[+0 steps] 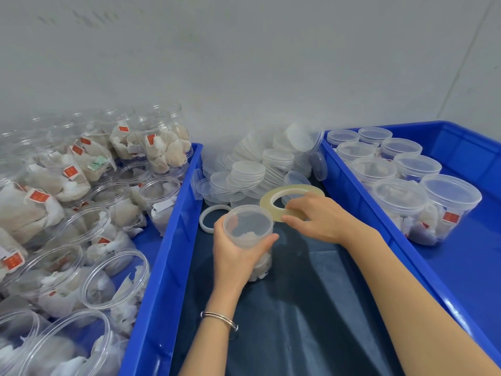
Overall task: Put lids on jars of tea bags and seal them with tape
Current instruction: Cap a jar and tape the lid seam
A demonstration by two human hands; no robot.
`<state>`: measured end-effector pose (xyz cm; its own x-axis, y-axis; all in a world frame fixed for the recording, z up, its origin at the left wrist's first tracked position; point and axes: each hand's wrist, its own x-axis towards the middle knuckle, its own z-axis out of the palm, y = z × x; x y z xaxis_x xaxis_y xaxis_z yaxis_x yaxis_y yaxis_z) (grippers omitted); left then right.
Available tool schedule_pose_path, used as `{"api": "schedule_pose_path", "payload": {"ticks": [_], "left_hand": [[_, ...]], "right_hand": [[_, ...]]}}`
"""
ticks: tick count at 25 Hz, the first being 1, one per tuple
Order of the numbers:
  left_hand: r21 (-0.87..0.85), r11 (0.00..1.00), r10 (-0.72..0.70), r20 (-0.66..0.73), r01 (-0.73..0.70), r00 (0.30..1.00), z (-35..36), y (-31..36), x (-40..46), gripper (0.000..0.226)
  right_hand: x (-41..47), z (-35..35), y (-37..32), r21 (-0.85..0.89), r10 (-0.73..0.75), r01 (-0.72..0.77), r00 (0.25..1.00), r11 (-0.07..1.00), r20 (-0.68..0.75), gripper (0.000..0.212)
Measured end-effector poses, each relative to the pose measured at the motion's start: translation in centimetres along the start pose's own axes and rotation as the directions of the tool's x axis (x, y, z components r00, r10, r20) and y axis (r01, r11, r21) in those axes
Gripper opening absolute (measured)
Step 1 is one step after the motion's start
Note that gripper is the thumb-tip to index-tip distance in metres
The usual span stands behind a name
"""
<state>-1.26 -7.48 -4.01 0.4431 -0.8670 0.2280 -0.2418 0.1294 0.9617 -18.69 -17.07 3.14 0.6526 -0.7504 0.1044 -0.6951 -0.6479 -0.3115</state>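
Gripping a lidded jar (250, 240) of tea bags, your left hand (235, 252) is curling round its side and holding it upright on the dark cloth (311, 308). Your right hand (317, 219) is pinching the edge of a yellowish tape roll (291, 202) just beside the jar's lid. Behind them loose lids (260, 166) are lying heaped. Open jars are crowding the left blue bin (173, 240); lidded ones are standing in the right blue bin (461, 267).
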Motion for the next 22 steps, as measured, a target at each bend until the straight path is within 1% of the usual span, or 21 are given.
{"api": "schedule_pose_path", "payload": {"ticks": [1,2,4,6,9,12,15,16,17,19,21,22], "left_hand": [[-0.005,1.000,0.013,-0.035,-0.013,0.999,0.3,0.0,0.2,0.081],[-0.008,1.000,0.028,-0.033,-0.028,0.999,0.2,0.0,0.7,0.077],[-0.030,0.999,0.046,0.047,-0.045,0.998,-0.9,-0.2,1.7,0.074],[-0.060,0.996,0.065,0.131,-0.058,0.989,-2.0,0.0,2.4,0.075],[-0.036,0.997,0.072,0.235,-0.065,0.969,-3.0,0.4,2.9,0.079],[0.041,0.999,0.008,0.351,-0.024,0.936,-3.6,0.9,2.9,0.089],[0.264,0.964,-0.117,0.450,-0.007,0.886,-4.2,3.2,3.5,0.083],[0.377,0.925,-0.149,0.469,-0.045,0.870,-4.4,4.2,3.9,0.082],[0.502,0.858,-0.174,0.481,-0.107,0.860,-4.4,5.2,4.4,0.082],[0.701,0.682,-0.232,0.476,-0.207,0.848,-3.0,7.3,4.7,0.080],[0.810,0.546,-0.311,0.431,-0.212,0.847,-0.4,8.3,3.8,0.076],[0.847,0.495,-0.321,0.386,-0.194,0.865,0.9,8.2,3.2,0.076]], "right_hand": [[-0.2,0.1,0.2,-0.034,-0.004,0.004,1.000,0.999,-0.015,0.031],[-0.4,0.2,0.4,-0.057,-0.014,0.012,0.999,0.998,-0.043,0.029],[-0.8,0.5,0.8,-0.088,-0.035,0.024,0.992,0.996,-0.124,0.031],[-1.1,0.7,1.0,-0.119,-0.019,-0.005,0.980,0.993,-0.198,0.038],[-1.2,0.9,1.1,-0.132,0.006,-0.036,0.976,0.991,-0.219,0.040],[-0.7,1.4,0.9,-0.155,-0.003,-0.032,0.976,0.987,-0.218,0.036],[0.1,1.6,0.3,-0.159,0.005,-0.039,0.978,0.987,-0.208,0.035],[0.2,1.6,0.1,-0.159,0.006,-0.039,0.980,0.987,-0.200,0.035],[0.4,1.7,0.0,-0.157,0.005,-0.036,0.981,0.987,-0.194,0.035],[0.5,1.9,-0.1,-0.152,0.004,-0.034,0.981,0.988,-0.192,0.034],[0.5,1.9,-0.1,-0.141,0.006,-0.035,0.980,0.989,-0.199,0.035],[0.5,1.9,0.0,-0.141,0.009,-0.038,0.980,0.989,-0.201,0.035]]}}
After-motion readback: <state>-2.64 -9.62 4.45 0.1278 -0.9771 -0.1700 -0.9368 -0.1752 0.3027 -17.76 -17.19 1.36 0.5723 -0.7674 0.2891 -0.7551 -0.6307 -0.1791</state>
